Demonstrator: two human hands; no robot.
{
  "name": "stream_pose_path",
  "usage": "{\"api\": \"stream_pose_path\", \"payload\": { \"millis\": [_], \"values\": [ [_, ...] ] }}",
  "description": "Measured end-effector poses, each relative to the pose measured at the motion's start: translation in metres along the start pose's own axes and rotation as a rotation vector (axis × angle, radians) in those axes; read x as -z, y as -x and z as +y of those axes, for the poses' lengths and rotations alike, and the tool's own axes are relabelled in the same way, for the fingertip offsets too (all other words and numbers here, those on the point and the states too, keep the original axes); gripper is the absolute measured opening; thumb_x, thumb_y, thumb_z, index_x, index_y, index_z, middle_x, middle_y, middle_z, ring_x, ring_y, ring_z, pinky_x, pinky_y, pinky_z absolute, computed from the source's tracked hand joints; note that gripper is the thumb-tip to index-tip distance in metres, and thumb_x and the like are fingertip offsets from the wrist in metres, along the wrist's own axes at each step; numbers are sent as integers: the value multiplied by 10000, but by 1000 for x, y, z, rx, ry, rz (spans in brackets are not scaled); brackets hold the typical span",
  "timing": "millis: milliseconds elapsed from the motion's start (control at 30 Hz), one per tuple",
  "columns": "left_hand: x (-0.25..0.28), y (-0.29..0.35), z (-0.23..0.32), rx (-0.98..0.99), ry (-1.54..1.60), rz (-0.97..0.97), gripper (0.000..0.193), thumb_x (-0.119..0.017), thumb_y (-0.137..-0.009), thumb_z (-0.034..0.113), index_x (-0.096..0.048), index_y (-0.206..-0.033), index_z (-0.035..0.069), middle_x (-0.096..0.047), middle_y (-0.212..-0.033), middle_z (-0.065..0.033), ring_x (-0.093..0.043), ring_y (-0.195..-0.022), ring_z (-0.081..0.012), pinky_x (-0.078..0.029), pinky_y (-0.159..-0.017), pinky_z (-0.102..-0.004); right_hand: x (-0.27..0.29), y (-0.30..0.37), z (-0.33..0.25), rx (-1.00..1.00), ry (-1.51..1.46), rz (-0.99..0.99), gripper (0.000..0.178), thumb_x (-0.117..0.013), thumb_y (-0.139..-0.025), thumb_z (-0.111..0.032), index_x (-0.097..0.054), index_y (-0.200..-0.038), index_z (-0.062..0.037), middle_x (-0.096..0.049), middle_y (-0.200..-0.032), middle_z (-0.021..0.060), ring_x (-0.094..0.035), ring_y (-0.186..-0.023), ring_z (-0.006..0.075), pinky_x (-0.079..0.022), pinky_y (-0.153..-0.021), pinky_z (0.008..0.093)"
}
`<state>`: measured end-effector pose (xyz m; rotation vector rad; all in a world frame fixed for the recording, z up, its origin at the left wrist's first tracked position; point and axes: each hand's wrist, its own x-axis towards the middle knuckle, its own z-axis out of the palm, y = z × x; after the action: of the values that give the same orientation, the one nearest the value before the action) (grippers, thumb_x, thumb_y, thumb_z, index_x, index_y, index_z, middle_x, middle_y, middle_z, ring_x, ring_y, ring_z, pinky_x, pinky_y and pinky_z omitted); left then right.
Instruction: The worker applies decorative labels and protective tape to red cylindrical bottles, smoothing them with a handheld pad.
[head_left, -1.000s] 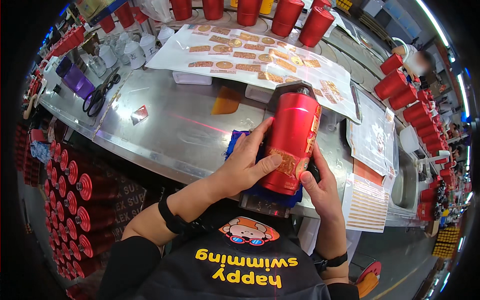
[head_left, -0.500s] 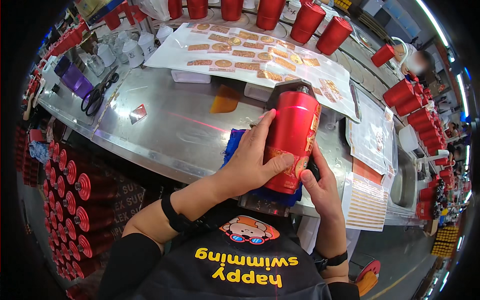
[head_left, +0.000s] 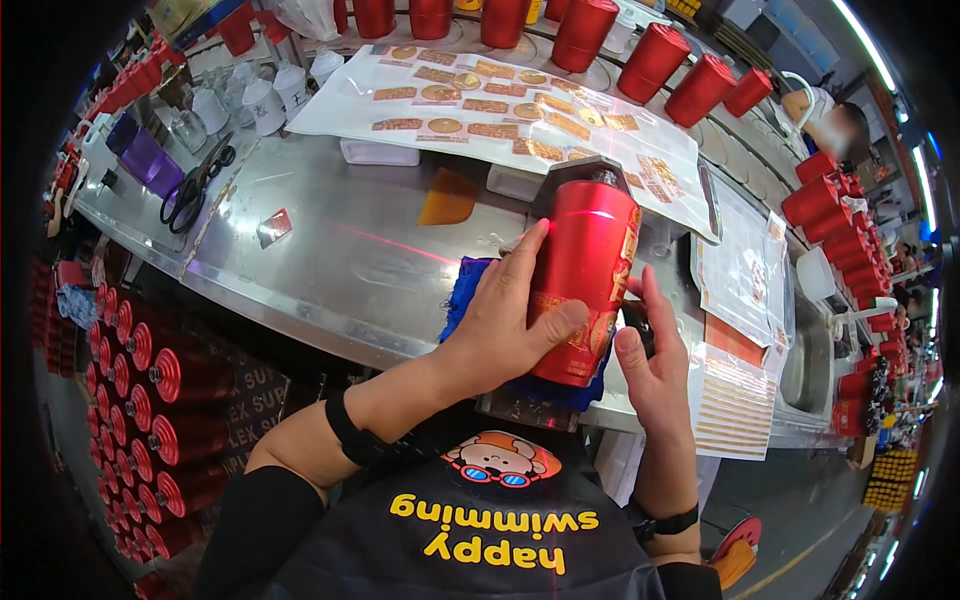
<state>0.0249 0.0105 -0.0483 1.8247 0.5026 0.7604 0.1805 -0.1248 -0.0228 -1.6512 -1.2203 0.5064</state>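
Note:
A glossy red bottle (head_left: 585,240) with gold-patterned decals on its lower front and right side lies tilted in front of me, its narrow neck at the far end against a dark angular holder (head_left: 548,190). My left hand (head_left: 500,325) grips its left side, with the thumb laid over the lower decal. To the right of the bottle, my right hand (head_left: 657,365) is open, fingers up and slightly apart, holding nothing. Its fingertips are close to the bottle's right side. A blue cloth (head_left: 462,300) lies beneath the bottle's near end, partly hidden by my left hand.
Beyond is a white sheet of gold decals (head_left: 350,105); an amber flat scraper (head_left: 448,197) lies nearer. Black scissors (head_left: 185,200) and a purple bottle (head_left: 140,155) are at left. Red bottles (head_left: 500,22) line the conveyor behind. Right are a striped sheet (head_left: 735,405) and sink (head_left: 808,375).
My right hand has come away from the bottle and opened to the right. My left hand keeps its hold. The red bottles on the conveyor behind have shifted right.

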Motion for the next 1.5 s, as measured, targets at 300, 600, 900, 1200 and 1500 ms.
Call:
{"api": "stream_pose_path", "payload": {
  "millis": [300, 600, 900, 1200, 1500],
  "values": [
    [13, 13, -11, -22, -62, -88, 778, -388, -985, 539, -203, -1491, -23, -365, -1467, -236, -354, -1353, -377, -74, -1133, -544, -11, -12, -22, 55, 233, -8, 736, -647, -908, -308, -311, -1447, 64, -441, -1363, 212, -449, -1268, 300, -357, -1061, 377],
    [13, 12, -13, -19, -17, -98, 771, -405, -984, 527, -207, -1488, -21, -369, -1460, -239, -360, -1350, -368, -79, -1131, -547, -14, -11, -16, -19, 105, -12, 775, -670, -886, -295, -287, -1468, 43, -456, -1355, 208, -456, -1259, 293, -345, -1066, 381],
    [11, 13, -14, -26, -51, -55, 746, -434, -981, 504, -235, -1479, -15, -395, -1436, -238, -375, -1339, -359, -98, -1129, -548, -16, -12, -15, -14, 132, 8, 801, -677, -879, -309, -274, -1470, 49, -459, -1360, 217, -451, -1270, 296, -342, -1070, 388],
    [14, 14, -14, -21, -23, -77, 713, -424, -988, 499, -236, -1498, 38, -350, -1489, -176, -381, -1329, -355, -71, -1149, -539, -19, -12, -20, -11, 182, -10, 794, -672, -884, -292, -264, -1470, 54, -464, -1332, 202, -467, -1250, 288, -359, -1054, 376],
    [9, 12, -18, -80, -65, -17, 779, -499, -947, 512, -267, -1461, -25, -430, -1395, -257, -402, -1309, -374, -136, -1120, -529, -18, -13, -21, 64, 198, -21, 866, -715, -848, -323, -251, -1474, 55, -468, -1330, 204, -469, -1248, 297, -366, -1049, 383]
  ]
}}
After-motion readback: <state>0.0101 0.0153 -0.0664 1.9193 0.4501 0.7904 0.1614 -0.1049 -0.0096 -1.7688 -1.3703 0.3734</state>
